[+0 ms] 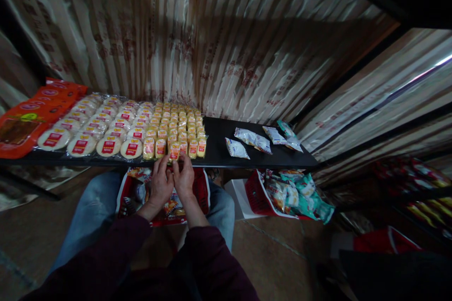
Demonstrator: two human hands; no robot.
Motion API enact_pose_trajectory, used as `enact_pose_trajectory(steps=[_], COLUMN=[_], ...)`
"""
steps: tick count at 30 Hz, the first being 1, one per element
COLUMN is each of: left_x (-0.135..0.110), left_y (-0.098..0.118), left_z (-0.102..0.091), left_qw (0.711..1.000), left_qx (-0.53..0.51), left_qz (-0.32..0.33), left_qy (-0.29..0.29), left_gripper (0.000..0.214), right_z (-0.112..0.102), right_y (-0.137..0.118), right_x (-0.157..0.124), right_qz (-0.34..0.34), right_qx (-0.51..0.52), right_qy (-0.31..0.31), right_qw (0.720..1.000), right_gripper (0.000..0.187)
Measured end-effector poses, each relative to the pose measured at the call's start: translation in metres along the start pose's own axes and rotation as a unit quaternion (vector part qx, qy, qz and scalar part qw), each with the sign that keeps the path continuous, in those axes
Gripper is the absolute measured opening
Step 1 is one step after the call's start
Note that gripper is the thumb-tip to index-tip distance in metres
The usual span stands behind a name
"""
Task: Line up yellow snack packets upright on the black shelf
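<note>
At the shelf's front edge, my left hand [160, 183] and my right hand [184, 176] meet around a small yellow snack packet [174, 152] with a red label. Their fingertips close on its lower sides, and it stands slightly forward of its neighbours. Behind and beside it are rows of the same small yellow packets [170, 122]. Left of these lie rows of round, pale wrapped cakes [107, 145] with red labels. All of them rest on a black shelf [214, 143].
An orange package [30, 120] lies at the left end. Several white packets [252, 138] lie loosely to the right. Below, a red basket [204, 193] of snacks sits between my knees, and another red basket [253, 193] stands to the right. A striped sheet [219, 42] hangs behind.
</note>
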State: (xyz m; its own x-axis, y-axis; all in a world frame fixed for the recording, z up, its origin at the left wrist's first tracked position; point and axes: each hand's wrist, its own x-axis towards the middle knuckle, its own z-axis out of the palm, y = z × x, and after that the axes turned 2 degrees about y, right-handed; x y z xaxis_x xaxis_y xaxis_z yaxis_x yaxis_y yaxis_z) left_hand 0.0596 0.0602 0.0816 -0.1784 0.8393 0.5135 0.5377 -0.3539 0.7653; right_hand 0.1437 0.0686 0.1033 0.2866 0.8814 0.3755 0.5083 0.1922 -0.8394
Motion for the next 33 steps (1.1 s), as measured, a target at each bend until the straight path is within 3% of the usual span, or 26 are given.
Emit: enact_pose_trajectory(steps=[10,21,26,33], left_x=[0.001,0.004,0.005,0.008], left_y=[-0.016,-0.025,-0.027,-0.023], left_z=[0.0,0.004,0.004,-0.002], left_qw=[0.998,0.998,0.995,0.976], left_qx=[0.036,0.032,0.051,0.163], left_qz=[0.026,0.031,0.065,0.14], left_qy=[-0.032,-0.052,-0.06,-0.045], left_gripper=[0.058,0.06,0.054,0.039], right_z=[0.004,0.009,0.009,0.008], right_y=[0.008,0.015,0.018,0.02], right_x=[0.008,0.009,0.01,0.012], right_qz=[-0.021,-0.028,-0.025,-0.02], right_qx=[-0.051,-0.105,-0.129,-0.144], right_qy=[-0.047,-0.045,-0.052,-0.054], right_qw=[0.997,0.993,0.99,0.988], right_gripper=[0.032,0.029,0.028,0.028])
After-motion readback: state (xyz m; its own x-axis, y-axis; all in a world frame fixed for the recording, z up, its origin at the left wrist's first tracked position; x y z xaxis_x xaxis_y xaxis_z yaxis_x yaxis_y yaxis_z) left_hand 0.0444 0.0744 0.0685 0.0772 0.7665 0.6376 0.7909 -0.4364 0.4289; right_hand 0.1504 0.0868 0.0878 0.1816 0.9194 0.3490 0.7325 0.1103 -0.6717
